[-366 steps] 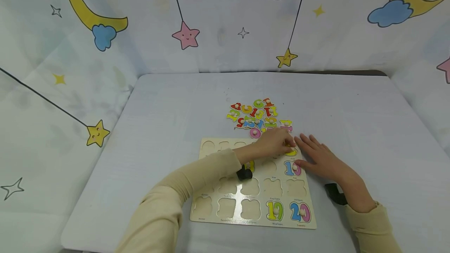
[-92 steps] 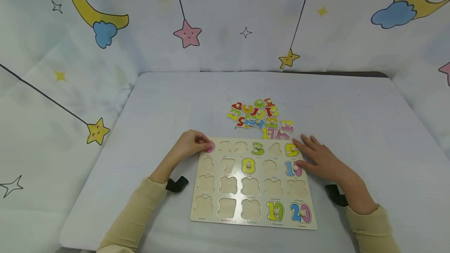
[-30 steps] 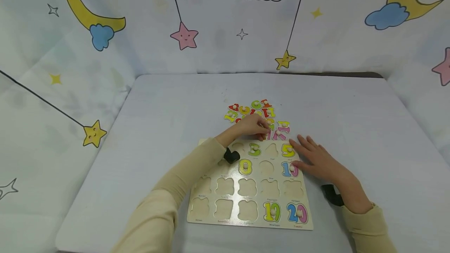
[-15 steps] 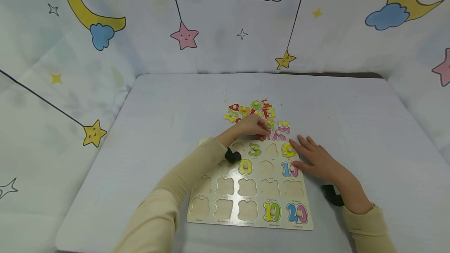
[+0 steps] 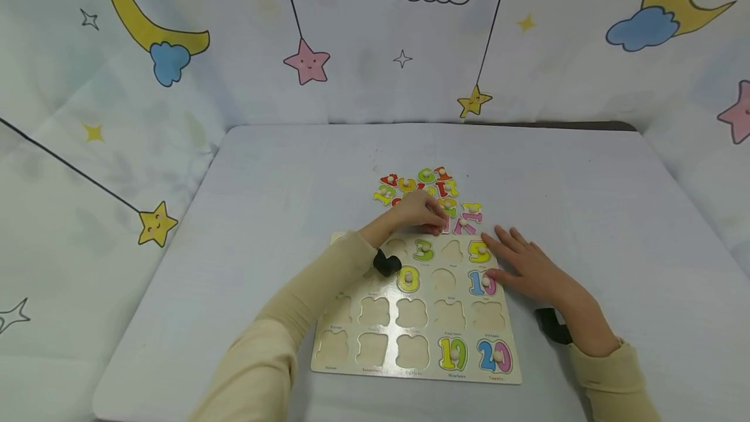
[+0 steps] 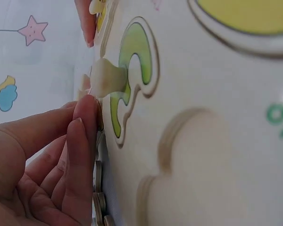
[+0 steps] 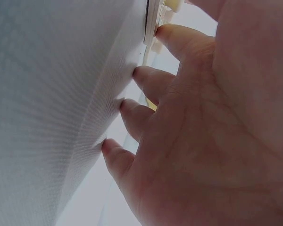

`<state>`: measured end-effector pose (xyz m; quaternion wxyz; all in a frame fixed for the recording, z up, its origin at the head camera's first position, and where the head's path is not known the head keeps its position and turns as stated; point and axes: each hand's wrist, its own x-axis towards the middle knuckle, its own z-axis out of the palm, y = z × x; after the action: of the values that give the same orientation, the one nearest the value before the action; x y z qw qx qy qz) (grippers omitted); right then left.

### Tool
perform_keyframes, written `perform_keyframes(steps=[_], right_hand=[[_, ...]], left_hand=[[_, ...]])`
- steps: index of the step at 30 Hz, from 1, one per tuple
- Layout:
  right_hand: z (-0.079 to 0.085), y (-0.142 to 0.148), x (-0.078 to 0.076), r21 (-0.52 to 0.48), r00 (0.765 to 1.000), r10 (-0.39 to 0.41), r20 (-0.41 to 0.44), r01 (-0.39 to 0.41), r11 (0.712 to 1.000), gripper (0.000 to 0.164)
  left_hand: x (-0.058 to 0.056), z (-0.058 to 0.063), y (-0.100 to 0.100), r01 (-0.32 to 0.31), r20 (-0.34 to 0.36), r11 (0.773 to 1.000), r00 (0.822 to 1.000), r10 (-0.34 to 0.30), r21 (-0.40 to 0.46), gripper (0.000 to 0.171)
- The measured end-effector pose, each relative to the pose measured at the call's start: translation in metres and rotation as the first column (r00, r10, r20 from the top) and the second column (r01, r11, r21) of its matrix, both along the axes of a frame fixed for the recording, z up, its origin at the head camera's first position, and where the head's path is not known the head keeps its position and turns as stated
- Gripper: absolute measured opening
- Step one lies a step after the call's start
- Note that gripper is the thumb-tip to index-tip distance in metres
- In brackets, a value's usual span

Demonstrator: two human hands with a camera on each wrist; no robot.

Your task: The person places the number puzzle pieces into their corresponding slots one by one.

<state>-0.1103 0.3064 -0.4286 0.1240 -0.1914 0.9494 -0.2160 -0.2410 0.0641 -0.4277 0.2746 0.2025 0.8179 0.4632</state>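
My left hand (image 5: 420, 210) reaches over the back edge of the wooden number puzzle board (image 5: 432, 295), thumb and fingertips pinched together at the number 17 piece (image 5: 446, 226), which they mostly cover. In the left wrist view those fingertips are just behind the green 3 piece (image 6: 136, 44) with its knob. My right hand (image 5: 533, 269) lies spread at the board's right edge, thumb by the 10 piece (image 5: 477, 282); in the right wrist view its fingertips press on the cloth and board edge. Also seated are the 5 (image 5: 479, 252), 8 (image 5: 408, 279), 19 (image 5: 454, 353) and 20 (image 5: 495, 356).
Loose number pieces lie in a cluster behind the board, among them a red 4 (image 5: 389, 180), a green-and-yellow piece (image 5: 426, 176) and a pink 7-like piece (image 5: 465, 225). My left sleeve (image 5: 316, 285) hides the board's upper left. A white-covered table (image 5: 281, 174) surrounds it.
Earlier my left hand was at the 5, then put the pink 0 at the board's upper left corner. It has since moved right to the 17 and stayed nearly still; the right hand kept its place.
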Motion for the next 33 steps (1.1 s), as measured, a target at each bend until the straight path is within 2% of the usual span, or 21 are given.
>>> perform_keyframes(steps=[3,5,9,15,21,26,30,33], right_hand=[[-0.001,0.0,0.0,0.008,1.0,0.002,-0.003,-0.002,1.0,0.074],[-0.001,0.0,0.0,0.005,1.0,0.003,-0.006,-0.003,1.0,0.074],[-0.002,0.001,0.0,0.005,1.0,0.003,-0.009,-0.003,1.0,0.074],[-0.001,0.0,0.0,0.001,1.0,0.004,-0.014,-0.004,1.0,0.075],[0.0,-0.001,0.0,0.011,1.0,0.006,-0.002,-0.006,1.0,0.076],[0.001,-0.002,-0.001,0.007,1.0,0.006,0.001,-0.006,1.0,0.076],[0.001,-0.003,-0.002,0.008,1.0,0.005,0.001,-0.005,1.0,0.075],[-0.001,-0.003,-0.002,0.015,1.0,0.009,0.0,-0.009,1.0,0.075]], left_hand=[[0.002,0.003,-0.004,-0.013,-0.035,1.0,0.999,0.014,0.026,0.011],[0.003,0.008,-0.008,-0.034,-0.027,0.997,0.999,0.036,0.076,0.011],[0.007,0.018,-0.02,-0.068,0.04,0.98,0.997,0.062,0.186,0.013],[0.021,0.027,-0.044,-0.098,0.108,0.969,0.991,0.075,0.225,0.015],[0.049,0.033,-0.069,-0.075,0.123,0.977,0.991,0.051,0.198,0.015],[0.078,0.033,-0.087,-0.104,0.155,0.973,0.985,0.072,0.207,0.013],[0.1,0.032,-0.098,-0.12,0.15,0.971,0.985,0.09,0.206,0.011],[0.115,0.031,-0.104,-0.114,0.117,0.971,0.989,0.091,0.21,0.009]])
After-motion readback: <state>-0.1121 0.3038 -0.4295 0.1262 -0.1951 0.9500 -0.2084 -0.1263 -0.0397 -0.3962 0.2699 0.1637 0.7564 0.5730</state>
